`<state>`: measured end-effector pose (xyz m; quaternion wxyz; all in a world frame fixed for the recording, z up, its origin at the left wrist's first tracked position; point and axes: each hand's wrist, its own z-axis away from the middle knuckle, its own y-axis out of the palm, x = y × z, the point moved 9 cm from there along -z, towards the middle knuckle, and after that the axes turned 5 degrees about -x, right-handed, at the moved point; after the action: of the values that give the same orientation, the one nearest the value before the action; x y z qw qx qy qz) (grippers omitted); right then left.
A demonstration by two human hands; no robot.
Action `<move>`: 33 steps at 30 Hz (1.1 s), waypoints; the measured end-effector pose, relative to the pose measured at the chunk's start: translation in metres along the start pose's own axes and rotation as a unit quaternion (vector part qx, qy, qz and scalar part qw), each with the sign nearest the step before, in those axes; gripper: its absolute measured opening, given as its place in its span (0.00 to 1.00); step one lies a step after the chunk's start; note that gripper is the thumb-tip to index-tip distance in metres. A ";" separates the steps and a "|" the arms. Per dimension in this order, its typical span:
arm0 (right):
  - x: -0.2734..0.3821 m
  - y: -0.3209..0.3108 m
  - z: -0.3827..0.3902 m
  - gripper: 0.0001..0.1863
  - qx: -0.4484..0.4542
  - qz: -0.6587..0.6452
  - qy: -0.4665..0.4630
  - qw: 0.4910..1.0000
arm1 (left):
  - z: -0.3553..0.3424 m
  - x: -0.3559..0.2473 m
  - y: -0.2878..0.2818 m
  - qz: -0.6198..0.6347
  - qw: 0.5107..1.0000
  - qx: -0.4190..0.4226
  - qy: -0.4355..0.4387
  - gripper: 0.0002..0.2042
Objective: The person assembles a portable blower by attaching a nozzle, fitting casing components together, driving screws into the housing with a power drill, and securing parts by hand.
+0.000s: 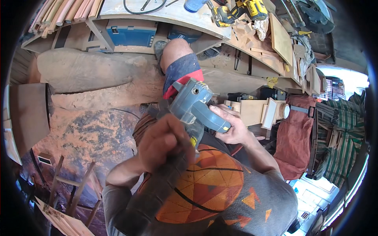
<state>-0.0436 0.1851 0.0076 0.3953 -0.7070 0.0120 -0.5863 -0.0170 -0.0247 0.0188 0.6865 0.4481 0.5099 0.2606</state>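
Note:
My right hand (235, 128) is wrapped round the curved handle of a grey-blue handheld power tool (191, 103), held in front of my body over my lap. The tool is tilted, and its underside is hidden. My left hand (164, 141) is closed, slightly blurred, round a thick dark ribbed hose (157, 192) that rises close to the camera. Whether the hose joins the tool cannot be made out, as my left hand covers that spot.
A workbench (165, 17) runs ahead, with a yellow-black cordless drill (254, 10) and wood offcuts. Wooden strips (65, 13) lie far left; a blue case (132, 35) sits underneath. Sawdust covers the floor (90, 129). A wooden frame (76, 187) stands left; a reddish apron (295, 137) hangs right.

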 end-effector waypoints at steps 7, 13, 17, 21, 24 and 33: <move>0.074 -0.049 -0.028 0.37 0.030 0.184 -0.016 0.982 | 0.008 0.022 0.029 -0.061 0.985 0.154 -0.048 0.10; 0.199 -0.072 -0.046 0.21 -0.004 -0.170 -0.294 0.940 | 0.013 0.032 0.043 -0.062 0.977 0.199 -0.055 0.10; 0.240 -0.031 -0.069 0.13 0.147 -0.443 -0.299 0.832 | -0.001 0.032 0.043 -0.130 0.962 0.242 -0.003 0.10; 0.220 -0.008 -0.090 0.12 0.062 -0.495 -0.250 0.830 | 0.001 0.030 0.039 -0.179 0.951 0.246 0.049 0.11; 0.204 -0.016 -0.097 0.12 0.006 -0.528 -0.214 0.822 | 0.001 0.029 0.033 -0.150 0.966 0.196 0.073 0.12; 0.163 0.029 -0.053 0.16 0.193 -0.522 -0.238 0.796 | 0.010 -0.014 -0.002 -0.100 0.982 0.141 0.077 0.16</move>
<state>-0.0237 0.0579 0.1247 0.1479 -0.6324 -0.5664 -0.5073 -0.0131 -0.0409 0.0241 0.5972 0.4662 0.6352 0.1500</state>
